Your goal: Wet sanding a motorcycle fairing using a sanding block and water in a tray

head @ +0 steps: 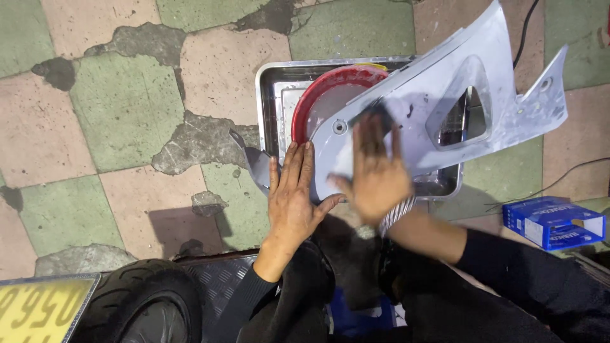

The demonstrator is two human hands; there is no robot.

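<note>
— What are the hands doing on that panel?

— The grey plastic fairing panel [438,108] is lying across the metal tray [270,95], jutting out past the tray's far right corner. The left hand [293,200] is pressing flat on the panel's near edge, at the tray's near left corner, fingers straight and close together, clamped on nothing. The right hand [376,168] is lying palm-down on the panel just right of it, fingers spread apart; it is blurred, so I judge it is rubbing the surface. Whether a cloth or abrasive sits under the palm, I cannot tell.

— What else is sitting around the tray?

— A red-rimmed round basin [318,95] is resting inside the tray, half hidden under the panel. A blue carton [549,222] is lying on the tiled floor [127,108] to the tray's right, and a black tyre [136,302] is showing well to the near left of it.

— How would you do this rubbing well?

— I'd be keeping the left hand bearing down so the panel isn't sliding on the tray rim, and working the right hand in even, overlapping strokes, easing off near the cut-out opening and thin edges, where the plastic looks likely to flex.
</note>
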